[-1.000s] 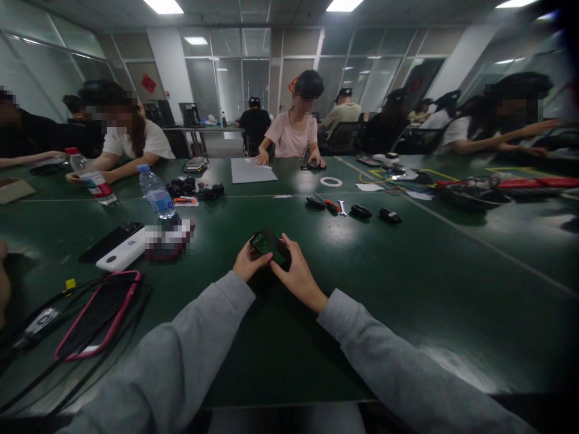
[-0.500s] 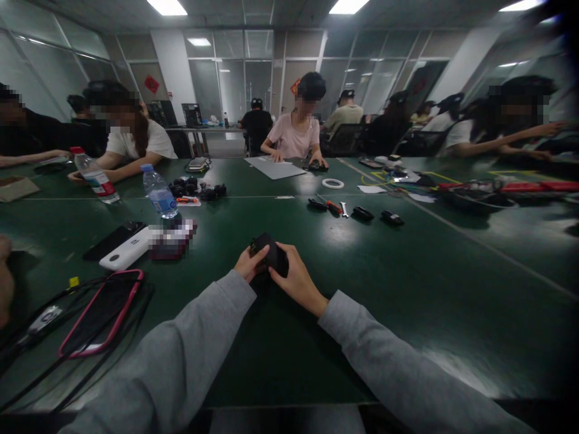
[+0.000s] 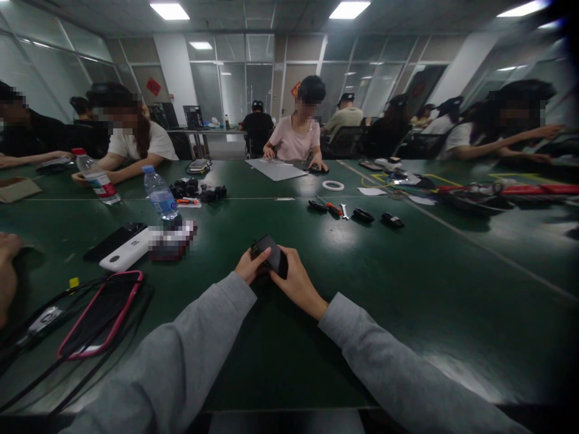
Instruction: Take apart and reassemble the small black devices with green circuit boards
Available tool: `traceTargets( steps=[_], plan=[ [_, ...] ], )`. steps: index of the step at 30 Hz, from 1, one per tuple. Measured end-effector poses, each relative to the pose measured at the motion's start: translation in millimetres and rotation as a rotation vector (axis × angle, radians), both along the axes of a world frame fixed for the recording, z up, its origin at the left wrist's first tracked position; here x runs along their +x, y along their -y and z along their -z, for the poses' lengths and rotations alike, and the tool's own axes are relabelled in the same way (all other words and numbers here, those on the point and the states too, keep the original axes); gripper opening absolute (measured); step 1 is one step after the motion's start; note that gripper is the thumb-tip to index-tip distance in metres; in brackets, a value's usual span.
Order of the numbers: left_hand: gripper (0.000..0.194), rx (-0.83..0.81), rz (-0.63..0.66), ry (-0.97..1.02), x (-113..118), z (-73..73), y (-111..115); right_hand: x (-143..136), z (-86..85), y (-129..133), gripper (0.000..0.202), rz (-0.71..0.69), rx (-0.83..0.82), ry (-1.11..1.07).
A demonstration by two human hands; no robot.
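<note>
Both my hands hold a small black boxy object (image 3: 274,255) just above the green table; its exact kind I cannot make out. My left hand (image 3: 248,265) grips its left side, with the thumb lying across the top face. Around the right side my right hand (image 3: 297,278) is closed, its thumb at the near edge. The fingers under the object are hidden. Farther off, beyond my hands, lie a screwdriver with an orange handle (image 3: 333,208), a small wrench (image 3: 344,211) and dark handheld pieces (image 3: 363,215).
To my left are a pink-rimmed phone (image 3: 100,316) among black cables, a white power bank (image 3: 124,248) and a water bottle (image 3: 160,194). A white ring (image 3: 333,185) lies ahead. Across the table (image 3: 407,313) a person in pink (image 3: 296,134) works. Another person's hand (image 3: 8,253) enters at left.
The black object has tilted slightly in my hands, so its top face shows more and looks lighter. The other person's hand at the left edge reaches farther in.
</note>
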State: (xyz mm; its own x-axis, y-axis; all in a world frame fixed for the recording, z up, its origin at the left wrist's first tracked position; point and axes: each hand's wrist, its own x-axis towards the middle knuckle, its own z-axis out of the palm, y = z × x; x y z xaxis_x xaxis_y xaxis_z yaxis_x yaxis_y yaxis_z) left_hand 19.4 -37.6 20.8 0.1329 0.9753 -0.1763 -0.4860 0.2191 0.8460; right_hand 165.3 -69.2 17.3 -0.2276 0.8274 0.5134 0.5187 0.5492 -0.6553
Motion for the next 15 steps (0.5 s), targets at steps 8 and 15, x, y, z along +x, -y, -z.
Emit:
traceTargets(
  steps=[8, 15],
  plan=[
    [0.043, -0.02, -0.002, 0.021, 0.5, 2.1, -2.0, -0.2, 1.9, -1.9, 0.051, -0.001, -0.013, -0.029],
    [0.04, -0.068, -0.005, 0.029, 0.5, 2.4, -3.3, 0.1, 2.0, -2.1, 0.046, 0.019, -0.038, -0.045]
  ],
)
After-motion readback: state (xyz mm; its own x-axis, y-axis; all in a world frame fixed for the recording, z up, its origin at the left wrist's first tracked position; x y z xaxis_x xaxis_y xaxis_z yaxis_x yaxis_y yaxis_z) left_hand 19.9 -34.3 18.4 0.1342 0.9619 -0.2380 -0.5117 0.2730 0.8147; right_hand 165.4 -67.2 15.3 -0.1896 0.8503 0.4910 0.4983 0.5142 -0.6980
